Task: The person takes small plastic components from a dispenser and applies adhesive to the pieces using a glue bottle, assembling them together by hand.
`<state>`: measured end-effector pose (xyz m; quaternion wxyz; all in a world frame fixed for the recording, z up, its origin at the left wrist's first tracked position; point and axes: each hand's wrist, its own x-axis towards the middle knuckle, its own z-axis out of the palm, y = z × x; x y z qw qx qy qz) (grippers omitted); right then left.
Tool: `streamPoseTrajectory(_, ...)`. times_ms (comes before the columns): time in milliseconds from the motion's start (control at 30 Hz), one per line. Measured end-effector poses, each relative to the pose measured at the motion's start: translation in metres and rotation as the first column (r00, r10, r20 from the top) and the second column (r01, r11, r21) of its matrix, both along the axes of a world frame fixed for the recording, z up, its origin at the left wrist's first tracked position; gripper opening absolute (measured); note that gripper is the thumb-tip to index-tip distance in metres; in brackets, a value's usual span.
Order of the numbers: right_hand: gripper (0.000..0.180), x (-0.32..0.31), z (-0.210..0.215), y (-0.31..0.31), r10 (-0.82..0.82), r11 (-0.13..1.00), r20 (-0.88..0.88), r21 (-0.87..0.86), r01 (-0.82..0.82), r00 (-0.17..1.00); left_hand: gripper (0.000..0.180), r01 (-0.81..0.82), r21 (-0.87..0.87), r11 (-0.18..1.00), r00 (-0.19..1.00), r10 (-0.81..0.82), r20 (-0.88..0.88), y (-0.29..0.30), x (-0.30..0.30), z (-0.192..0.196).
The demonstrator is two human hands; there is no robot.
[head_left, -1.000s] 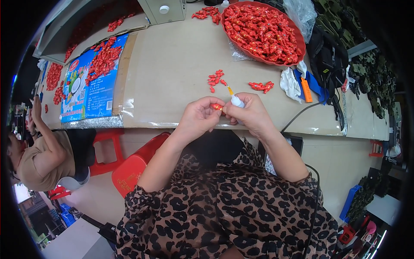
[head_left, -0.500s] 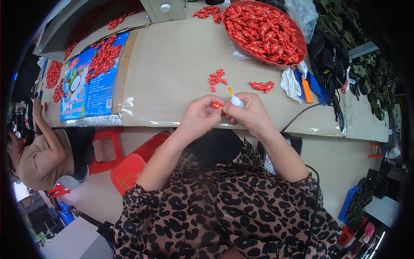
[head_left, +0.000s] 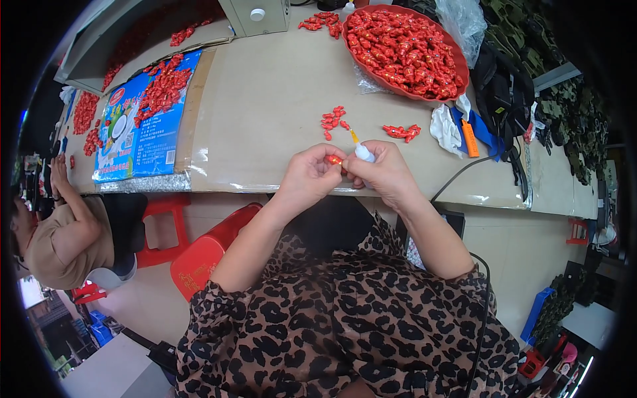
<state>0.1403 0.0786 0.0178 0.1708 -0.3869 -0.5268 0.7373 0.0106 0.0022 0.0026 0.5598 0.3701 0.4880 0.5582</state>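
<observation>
We pinched a red trinket [head_left: 334, 160] in our left hand [head_left: 309, 171], left of the squeeze bottle [head_left: 364, 153] our right hand [head_left: 385, 174] gripped nozzle-outward.

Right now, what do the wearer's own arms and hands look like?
Left hand and right hand: no gloves, rings or watch visible. Forearms bare. Loose sleeves, brown with black leopard print, end near the elbows. Thin black cable crosses the right sleeve.
</observation>
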Motion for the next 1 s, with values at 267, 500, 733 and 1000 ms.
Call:
streamPoseTrajectory(267,0.011,0.000,0.002,-0.001,0.000,1.000,-0.002,0.013,0.000,1.000,0.012,0.020,-0.019,1.000,0.999,-0.019,0.034,-0.001,-0.002,-0.002)
streamPoseTrajectory(500,0.011,0.002,0.002,0.005,-0.017,1.000,-0.078,-0.024,0.016,0.997,0.017,0.080,-0.070,0.994,0.990,-0.071,0.120,0.001,-0.010,-0.002)
streamPoseTrajectory(733,0.011,0.003,0.004,0.007,0.002,0.999,-0.064,-0.044,-0.005,0.998,0.023,0.132,-0.063,0.989,0.979,-0.120,0.165,0.001,-0.014,-0.003)
streamPoseTrajectory(1000,0.012,0.001,0.006,0.007,0.015,0.999,-0.008,-0.036,-0.015,1.000,0.020,0.130,-0.103,0.986,0.989,-0.122,0.084,0.002,-0.013,0.004)
